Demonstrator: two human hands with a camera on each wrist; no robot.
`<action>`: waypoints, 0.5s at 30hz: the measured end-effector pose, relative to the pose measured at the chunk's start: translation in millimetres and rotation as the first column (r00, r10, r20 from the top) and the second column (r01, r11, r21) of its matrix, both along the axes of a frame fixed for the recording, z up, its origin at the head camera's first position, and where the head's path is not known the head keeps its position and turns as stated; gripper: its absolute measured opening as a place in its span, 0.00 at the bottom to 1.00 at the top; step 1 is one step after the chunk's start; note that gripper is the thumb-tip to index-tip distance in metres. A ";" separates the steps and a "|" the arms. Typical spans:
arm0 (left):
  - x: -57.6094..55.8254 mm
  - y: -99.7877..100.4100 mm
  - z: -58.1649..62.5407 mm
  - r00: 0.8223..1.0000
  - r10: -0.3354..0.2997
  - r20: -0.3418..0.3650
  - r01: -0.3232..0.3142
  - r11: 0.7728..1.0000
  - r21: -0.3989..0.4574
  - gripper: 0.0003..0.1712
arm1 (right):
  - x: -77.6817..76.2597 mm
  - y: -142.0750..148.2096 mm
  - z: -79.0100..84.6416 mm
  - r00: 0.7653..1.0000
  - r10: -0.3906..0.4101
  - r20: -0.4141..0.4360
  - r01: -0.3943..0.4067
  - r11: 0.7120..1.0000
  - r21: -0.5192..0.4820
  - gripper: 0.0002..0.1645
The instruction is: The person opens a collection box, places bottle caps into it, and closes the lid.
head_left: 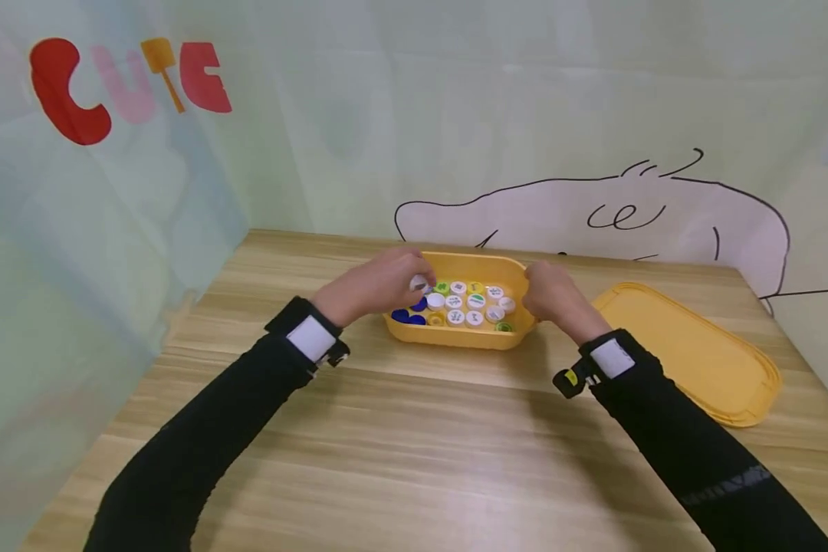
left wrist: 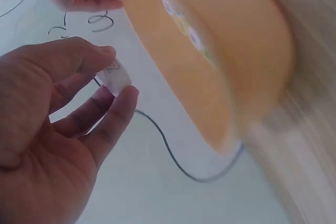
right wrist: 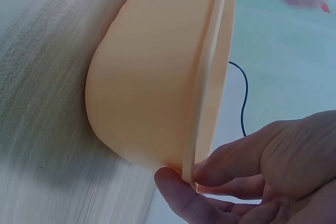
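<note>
A yellow plastic box [head_left: 455, 336] sits toward the back of the table, holding several bottle caps [head_left: 455, 302] in white, dark blue, yellow and green. Above the box's left end, my left hand [head_left: 372, 285] pinches a white bottle cap [left wrist: 116, 78] between thumb and fingertips. Small print shows on that cap in the left wrist view. My right hand [head_left: 559, 300] grips the rim at the box's right end; in the right wrist view the thumb and a finger [right wrist: 176, 184] lie on either side of the wall.
A yellow lid [head_left: 690, 349] lies on the wooden table [head_left: 400, 429] to the right of the box, partly behind the right forearm. A printed cloth backdrop [head_left: 359, 115] rises behind the table and along its left side.
</note>
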State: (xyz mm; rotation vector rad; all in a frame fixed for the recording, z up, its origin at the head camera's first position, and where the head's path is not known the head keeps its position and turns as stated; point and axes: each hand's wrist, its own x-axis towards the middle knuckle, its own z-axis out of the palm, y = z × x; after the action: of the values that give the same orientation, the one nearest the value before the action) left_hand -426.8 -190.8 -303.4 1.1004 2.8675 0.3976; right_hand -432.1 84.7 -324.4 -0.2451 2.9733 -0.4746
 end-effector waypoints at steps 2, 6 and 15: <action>-6.4 21.6 1.0 1.000 -0.020 0.007 0.020 1.000 -0.010 0.15 | 1.5 0.1 1.1 1.000 -0.019 0.020 0.019 1.000 -0.007 0.27; -17.5 57.5 -1.0 0.998 -0.045 0.045 0.047 0.998 -0.040 0.16 | 2.7 -0.9 2.6 0.999 -0.039 0.037 0.039 0.999 -0.002 0.28; -29.3 110.7 -17.7 0.983 -0.110 0.144 0.116 0.993 -0.028 0.17 | 2.4 -2.6 3.5 0.999 -0.048 0.011 0.048 0.999 0.007 0.11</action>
State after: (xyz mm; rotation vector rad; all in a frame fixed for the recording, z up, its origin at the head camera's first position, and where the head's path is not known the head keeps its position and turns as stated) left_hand -456.1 -80.2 -321.1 1.1714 2.6644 0.3993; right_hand -429.8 82.1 -320.9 -0.1705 2.9756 -0.4693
